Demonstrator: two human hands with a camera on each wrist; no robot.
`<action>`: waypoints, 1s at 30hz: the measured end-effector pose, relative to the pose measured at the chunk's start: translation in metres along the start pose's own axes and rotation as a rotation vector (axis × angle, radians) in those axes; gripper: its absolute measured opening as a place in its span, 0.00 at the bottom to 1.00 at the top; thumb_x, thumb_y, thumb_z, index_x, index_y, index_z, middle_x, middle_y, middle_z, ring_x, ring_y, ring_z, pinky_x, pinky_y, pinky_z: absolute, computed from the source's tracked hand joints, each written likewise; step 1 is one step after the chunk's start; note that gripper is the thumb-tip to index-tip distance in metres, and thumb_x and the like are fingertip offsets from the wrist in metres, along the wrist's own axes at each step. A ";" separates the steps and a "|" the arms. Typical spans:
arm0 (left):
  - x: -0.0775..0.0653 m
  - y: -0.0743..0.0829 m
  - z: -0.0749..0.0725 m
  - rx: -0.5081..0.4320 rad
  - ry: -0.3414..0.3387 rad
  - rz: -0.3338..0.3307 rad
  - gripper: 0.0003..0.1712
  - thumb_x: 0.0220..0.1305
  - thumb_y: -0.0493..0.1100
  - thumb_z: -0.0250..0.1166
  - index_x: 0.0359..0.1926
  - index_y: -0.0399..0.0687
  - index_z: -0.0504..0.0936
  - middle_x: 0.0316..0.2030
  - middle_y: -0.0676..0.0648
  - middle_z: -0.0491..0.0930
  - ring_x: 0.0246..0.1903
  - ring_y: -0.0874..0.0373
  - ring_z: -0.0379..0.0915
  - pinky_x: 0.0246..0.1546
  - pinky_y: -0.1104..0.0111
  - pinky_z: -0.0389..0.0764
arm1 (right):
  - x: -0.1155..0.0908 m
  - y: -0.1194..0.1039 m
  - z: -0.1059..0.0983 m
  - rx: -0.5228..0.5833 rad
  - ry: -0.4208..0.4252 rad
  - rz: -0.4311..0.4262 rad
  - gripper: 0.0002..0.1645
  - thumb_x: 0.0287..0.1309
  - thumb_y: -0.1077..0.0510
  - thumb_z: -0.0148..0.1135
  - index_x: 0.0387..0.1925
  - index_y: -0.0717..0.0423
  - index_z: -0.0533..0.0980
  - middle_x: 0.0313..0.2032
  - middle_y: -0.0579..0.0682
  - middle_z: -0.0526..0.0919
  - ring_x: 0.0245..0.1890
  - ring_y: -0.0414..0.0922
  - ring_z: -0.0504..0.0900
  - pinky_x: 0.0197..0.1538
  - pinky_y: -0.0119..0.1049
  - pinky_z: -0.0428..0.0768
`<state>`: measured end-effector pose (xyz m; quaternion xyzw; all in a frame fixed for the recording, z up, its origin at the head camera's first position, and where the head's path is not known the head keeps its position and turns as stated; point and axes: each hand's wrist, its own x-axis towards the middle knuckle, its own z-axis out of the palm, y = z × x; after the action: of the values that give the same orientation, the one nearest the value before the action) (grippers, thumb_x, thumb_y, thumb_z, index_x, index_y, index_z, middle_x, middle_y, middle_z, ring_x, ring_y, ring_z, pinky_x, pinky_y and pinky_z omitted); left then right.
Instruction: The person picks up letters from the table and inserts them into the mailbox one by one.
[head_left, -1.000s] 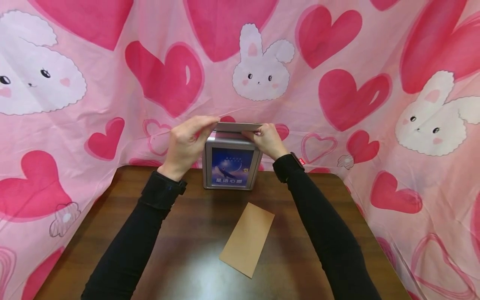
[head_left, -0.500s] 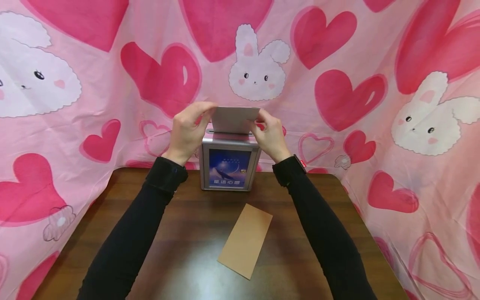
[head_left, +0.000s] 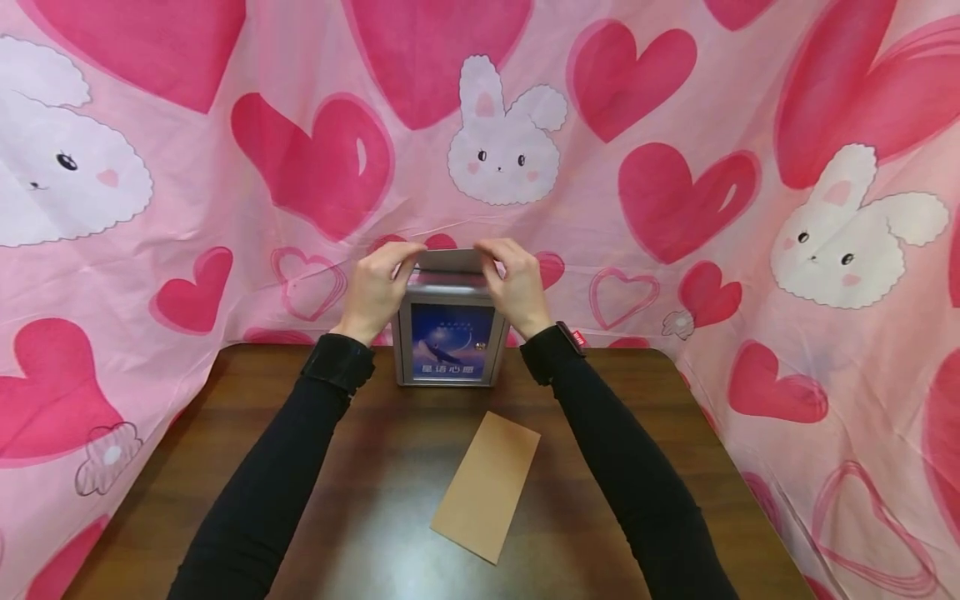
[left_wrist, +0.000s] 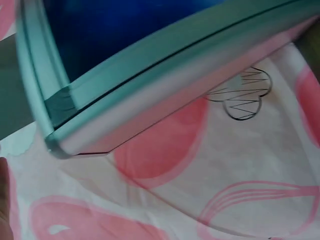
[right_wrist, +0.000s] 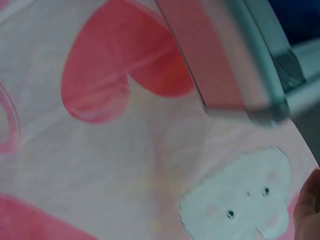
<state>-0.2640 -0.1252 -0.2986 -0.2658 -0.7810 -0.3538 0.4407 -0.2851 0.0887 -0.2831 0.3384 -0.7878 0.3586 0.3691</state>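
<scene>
Both hands hold a flat grey-brown envelope [head_left: 450, 261] at the top of a silver ballot box [head_left: 402, 350]. My left hand [head_left: 375, 287] pinches its left end between thumb and fingers. At the other end my right hand [head_left: 517, 283] pinches it the same way. The envelope stands close over the box top, and its lower edge is hidden behind the hands and the box's upper rim. A blue panel [head_left: 448, 337] with white characters and a small lock fills the box front. In the wrist views only slivers of the left hand [left_wrist: 4, 205] and right hand [right_wrist: 307, 205] show.
A tan envelope [head_left: 487, 487] lies slanted on the brown wooden table [head_left: 360, 467], in front of the box. A pink cloth [head_left: 577, 217] with hearts and rabbits hangs behind and at both sides of the table.
The envelope rose above the box top and then came down again, with both hands. My right hand has shifted left along it, closer to the left hand. The tan envelope stays put.
</scene>
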 end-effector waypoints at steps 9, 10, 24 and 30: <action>-0.011 -0.014 0.008 0.149 -0.240 -0.051 0.13 0.64 0.36 0.61 0.47 0.35 0.83 0.46 0.35 0.82 0.55 0.42 0.68 0.61 0.49 0.69 | -0.016 0.015 0.020 -0.151 -0.127 0.088 0.14 0.58 0.65 0.56 0.44 0.64 0.83 0.43 0.59 0.87 0.49 0.52 0.79 0.57 0.48 0.75; -0.013 -0.015 0.009 0.166 -0.255 -0.059 0.13 0.64 0.37 0.61 0.47 0.35 0.83 0.48 0.34 0.81 0.58 0.41 0.66 0.62 0.47 0.67 | -0.018 0.016 0.022 -0.169 -0.146 0.096 0.15 0.59 0.64 0.56 0.45 0.63 0.82 0.44 0.59 0.86 0.51 0.53 0.78 0.59 0.50 0.73; -0.028 -0.011 0.014 0.220 -0.309 -0.174 0.18 0.68 0.46 0.57 0.50 0.37 0.81 0.62 0.32 0.69 0.68 0.41 0.49 0.63 0.38 0.58 | -0.029 0.004 0.021 -0.243 -0.228 0.220 0.17 0.65 0.56 0.51 0.45 0.59 0.83 0.57 0.60 0.78 0.66 0.57 0.62 0.66 0.63 0.56; -0.026 0.000 0.016 0.193 -0.207 -0.051 0.15 0.66 0.43 0.59 0.47 0.37 0.82 0.54 0.34 0.75 0.62 0.41 0.59 0.61 0.43 0.65 | -0.034 -0.006 0.010 -0.149 -0.125 0.198 0.16 0.62 0.60 0.53 0.41 0.62 0.84 0.56 0.62 0.79 0.65 0.57 0.63 0.66 0.61 0.57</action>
<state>-0.2598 -0.1155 -0.3273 -0.2374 -0.8592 -0.2589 0.3721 -0.2665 0.0865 -0.3132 0.2524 -0.8632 0.3121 0.3062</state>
